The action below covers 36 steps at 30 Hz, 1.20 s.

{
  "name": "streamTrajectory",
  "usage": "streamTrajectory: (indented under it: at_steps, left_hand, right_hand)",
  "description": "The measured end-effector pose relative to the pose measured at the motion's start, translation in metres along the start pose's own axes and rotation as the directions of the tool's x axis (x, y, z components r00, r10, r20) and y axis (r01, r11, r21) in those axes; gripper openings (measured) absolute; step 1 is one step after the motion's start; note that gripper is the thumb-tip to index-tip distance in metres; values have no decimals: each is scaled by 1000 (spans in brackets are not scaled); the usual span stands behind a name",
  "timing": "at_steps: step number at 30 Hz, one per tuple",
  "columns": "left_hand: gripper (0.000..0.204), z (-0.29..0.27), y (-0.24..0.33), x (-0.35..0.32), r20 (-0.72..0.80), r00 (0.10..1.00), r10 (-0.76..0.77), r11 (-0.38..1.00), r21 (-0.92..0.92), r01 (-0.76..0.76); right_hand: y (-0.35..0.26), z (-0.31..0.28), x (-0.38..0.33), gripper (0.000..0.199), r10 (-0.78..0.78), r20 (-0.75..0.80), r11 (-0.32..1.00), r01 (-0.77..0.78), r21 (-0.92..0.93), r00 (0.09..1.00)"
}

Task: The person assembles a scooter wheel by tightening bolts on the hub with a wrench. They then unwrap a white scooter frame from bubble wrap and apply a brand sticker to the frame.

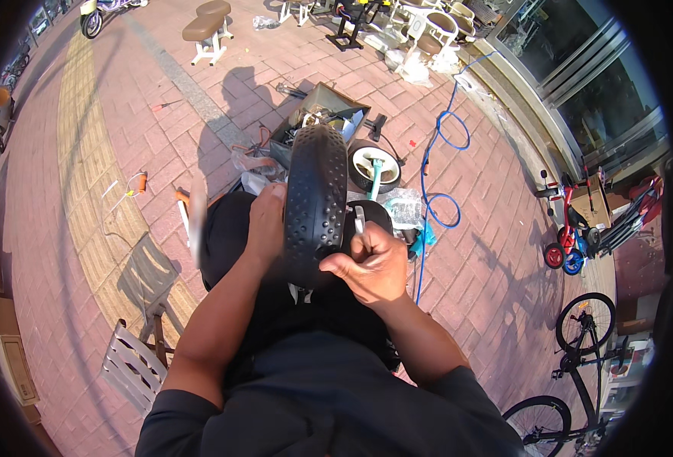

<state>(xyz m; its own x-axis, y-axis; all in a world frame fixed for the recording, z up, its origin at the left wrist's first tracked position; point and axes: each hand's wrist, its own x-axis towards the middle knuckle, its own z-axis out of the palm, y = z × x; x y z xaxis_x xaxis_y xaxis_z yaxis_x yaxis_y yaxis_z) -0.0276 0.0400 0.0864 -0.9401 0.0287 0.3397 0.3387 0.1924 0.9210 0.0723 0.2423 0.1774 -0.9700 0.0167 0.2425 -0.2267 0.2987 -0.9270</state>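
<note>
Head view, looking down over the person's lap, outdoors on red brick paving [123, 114].

- Small black tyre [315, 202] with a studded tread, held upright between both hands, tread edge facing the camera, above the lap at picture centre.
- Left hand [266, 221]: fingers wrapped flat against the tyre's left sidewall, closed on it, bracing it.
- Right hand [370, 266]: curled shut around a thin silver tool [359, 221], likely a tyre lever; its tip sits at the tyre's right edge. Thumb presses on the tyre's lower right. Can't tell whether the tip is under the bead.
- Just beyond the tyre on the ground: a second small wheel [374, 166] with a cream rim and a teal part on it, lying flat.
- Open toolbox [321, 110], crowded with parts, sits behind the tyre, near the wheel.
- Blue hose [439, 137] snakes from the upper right down past the wheel towards the right hand's side.
- Clear plastic wrap [405, 207] lies between the wheel and the hose.
- Slatted metal chair [134, 365] at the person's lower left, well apart from the hands.
- Black bicycle [580, 358] at lower right; red children's tricycle [565, 228] at right beside a glass shopfront [580, 68].
- Brown padded bench [208, 27] at top, far from the work.
</note>
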Motion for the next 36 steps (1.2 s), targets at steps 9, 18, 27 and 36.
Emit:
streamTrajectory:
  at_steps: [9, 18, 27, 36]
  left_hand:
    - [42, -65, -86, 46, 33, 985, -172, 542, -831, 123]
    - [35, -83, -46, 90, -6, 1000, -27, 887, -461, 21]
    - [33, -74, -24, 109, 136, 980, -143, 650, -734, 197]
    - [35, -77, -30, 104, 325, 908, -266, 293, -869, 397]
  right_hand:
    - [34, 3, -58, 57, 342, -43, 873, -334, -355, 939]
    - [16, -10, 10, 49, 201, 41, 977, -198, -77, 979]
    - [36, 6, 146, 52, -61, 210, 964, 112, -243, 976]
    - [68, 19, 205, 52, -225, 381, 937, 306, -167, 897]
